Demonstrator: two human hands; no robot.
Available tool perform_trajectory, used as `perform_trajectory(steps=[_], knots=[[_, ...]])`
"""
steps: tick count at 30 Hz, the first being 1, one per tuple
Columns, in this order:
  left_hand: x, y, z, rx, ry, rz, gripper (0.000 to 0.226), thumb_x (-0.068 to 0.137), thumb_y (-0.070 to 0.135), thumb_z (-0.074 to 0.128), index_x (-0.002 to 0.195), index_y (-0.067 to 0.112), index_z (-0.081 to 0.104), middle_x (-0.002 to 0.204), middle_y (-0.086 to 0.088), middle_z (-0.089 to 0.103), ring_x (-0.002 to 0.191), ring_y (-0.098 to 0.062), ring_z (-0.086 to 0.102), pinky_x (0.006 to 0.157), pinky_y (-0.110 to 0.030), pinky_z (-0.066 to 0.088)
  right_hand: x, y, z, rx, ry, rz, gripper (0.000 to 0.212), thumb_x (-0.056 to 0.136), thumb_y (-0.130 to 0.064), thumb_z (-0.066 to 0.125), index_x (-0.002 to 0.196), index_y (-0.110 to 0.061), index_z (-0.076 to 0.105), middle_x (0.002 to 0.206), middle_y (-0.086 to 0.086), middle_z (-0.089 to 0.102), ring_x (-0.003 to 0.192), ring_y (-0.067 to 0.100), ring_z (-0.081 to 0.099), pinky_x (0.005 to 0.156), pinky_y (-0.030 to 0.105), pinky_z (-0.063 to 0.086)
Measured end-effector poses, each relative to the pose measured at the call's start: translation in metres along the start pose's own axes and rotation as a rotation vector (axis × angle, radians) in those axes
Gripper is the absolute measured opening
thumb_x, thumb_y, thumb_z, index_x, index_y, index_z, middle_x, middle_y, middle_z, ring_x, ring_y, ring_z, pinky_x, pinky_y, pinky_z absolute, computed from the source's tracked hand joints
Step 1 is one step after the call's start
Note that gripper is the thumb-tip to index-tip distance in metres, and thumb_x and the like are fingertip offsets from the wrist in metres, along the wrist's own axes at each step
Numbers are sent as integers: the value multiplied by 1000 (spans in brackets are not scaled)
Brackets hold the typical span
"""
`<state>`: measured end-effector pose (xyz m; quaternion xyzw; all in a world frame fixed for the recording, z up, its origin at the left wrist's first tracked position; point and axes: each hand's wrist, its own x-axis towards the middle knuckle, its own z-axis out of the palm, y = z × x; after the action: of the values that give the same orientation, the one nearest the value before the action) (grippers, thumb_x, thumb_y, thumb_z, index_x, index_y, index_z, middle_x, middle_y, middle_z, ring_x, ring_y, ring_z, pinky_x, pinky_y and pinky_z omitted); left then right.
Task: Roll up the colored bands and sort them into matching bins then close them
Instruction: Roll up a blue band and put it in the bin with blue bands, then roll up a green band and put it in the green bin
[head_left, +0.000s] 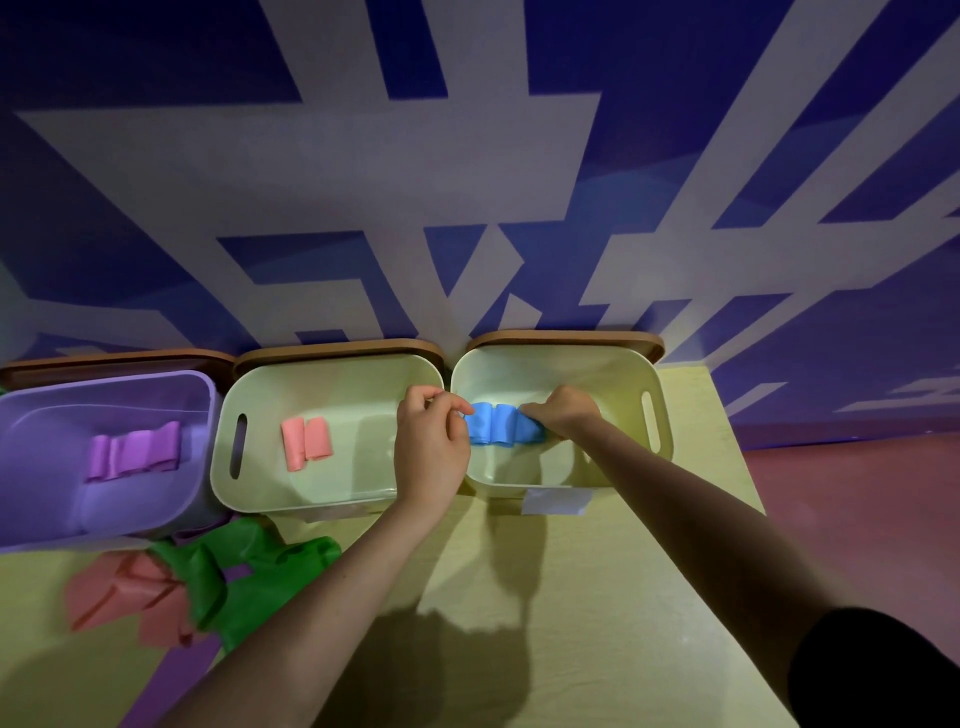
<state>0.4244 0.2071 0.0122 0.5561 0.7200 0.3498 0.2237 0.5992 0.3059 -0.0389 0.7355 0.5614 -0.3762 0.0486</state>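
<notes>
Three bins sit in a row at the back of the yellow counter (571, 597), against a blue & white patterned wall (363, 171). Right bin (660, 410), pale cream w/ slot handles, holds the blue bands (498, 425), rolled & lying side by side approx. mid-bin. Both hands are at those rolls: right hand (563, 413) reaches down into the bin, fingers curled onto the right end of the blue rolls; left hand (431, 441) hangs over the rim between the middle & right bins, thumb & fingertips pinched together right at the left end of the blue rolls. Can't tell for sure if the left hand really grips the band or only touches it. Middle bin (234, 441), also cream, has two rolled pink bands (306, 441) toward its left side. Left bin (202, 395) is purple, w/ rolled purple bands (135, 454) inside. Brown lids (343, 348) stand behind the bins, leaning at the wall; all three bins are uncovered. On the counter front-left, near the purple bin, lie loose unrolled bands: green ones (249, 566) and a pink one (124, 592), overlapping in a heap. A white label (556, 501) is stuck on the front of the right bin. Right arm has a dark sleeve (872, 670) at the frame's lower corner.
</notes>
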Motion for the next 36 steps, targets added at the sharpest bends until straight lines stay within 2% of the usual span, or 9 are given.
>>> perform_trajectory(steps=[3, 12, 16, 19, 22, 26, 30, 34, 36], knots=[[0, 0, 0, -1, 2, 4, 21, 86, 3, 52, 84, 18, 67, 100, 8, 44, 88, -15, 51, 65, -24, 38, -4, 1, -6, 39, -8, 4, 48, 88, -51, 55, 98, -5, 65, 86, 10, 60, 80, 25, 57, 67, 29, 42], [-3, 11, -14, 143, -83, 32, 18, 88, 10, 53, 98, 17, 65, 111, -2, 52, 110, -20, 45, 73, -34, 47, -64, -7, -37, 19, 99, -193, 30, 92, -38, 56, 90, -9, 62, 88, 6, 63, 84, 24, 57, 72, 30, 43], [-11, 19, -39, 97, -77, 46, 18, 90, 17, 56, 105, 17, 65, 111, -5, 57, 112, -24, 45, 87, -33, 41, -110, -21, -41, 329, 219, -321, 23, 90, -34, 59, 94, -12, 65, 87, 3, 67, 85, 22, 65, 77, 33, 51], [-30, 8, -73, -24, 6, 56, 15, 90, 18, 58, 103, 17, 66, 106, -3, 59, 103, -20, 52, 84, -31, 43, -159, -35, -25, 612, 221, -432, 10, 90, -26, 61, 90, -16, 65, 78, 3, 67, 76, 20, 66, 75, 36, 53], [-59, -17, -114, -82, 52, 69, 10, 91, 16, 59, 98, 20, 65, 100, 3, 60, 90, -11, 57, 81, -22, 42, -206, -47, 7, 745, 168, -536, 9, 91, -20, 61, 84, -17, 65, 73, 2, 66, 64, 9, 61, 66, 27, 51], [-103, -67, -153, -218, -11, -130, 9, 92, 9, 59, 95, 16, 62, 95, 1, 61, 85, -9, 60, 72, -12, 43, -241, -55, 74, 783, 29, -536, 13, 93, -17, 59, 88, -7, 66, 70, 2, 64, 57, 5, 57, 57, 17, 44], [-146, -156, -170, -109, -80, -403, 18, 86, 6, 66, 103, 2, 64, 97, -19, 67, 96, -32, 64, 86, -36, 48, -259, -60, 152, 680, -155, -482, 14, 93, -16, 57, 91, -6, 66, 70, 1, 63, 56, 7, 55, 54, 17, 42], [-183, -259, -179, 64, -122, -590, 50, 69, 54, 58, 101, 17, 68, 94, -14, 68, 90, -33, 66, 79, -38, 53, -259, -62, 208, 485, -206, -453, 10, 92, -25, 57, 85, -23, 63, 76, -8, 62, 69, 10, 57, 70, 31, 48], [-193, -280, -193, 113, -139, -623, 41, 76, 42, 66, 104, 12, 67, 97, -17, 67, 93, -34, 64, 80, -38, 52, -258, -70, 224, 411, -159, -437, 6, 91, -28, 58, 85, -26, 61, 83, -6, 65, 79, 15, 61, 79, 34, 49]])
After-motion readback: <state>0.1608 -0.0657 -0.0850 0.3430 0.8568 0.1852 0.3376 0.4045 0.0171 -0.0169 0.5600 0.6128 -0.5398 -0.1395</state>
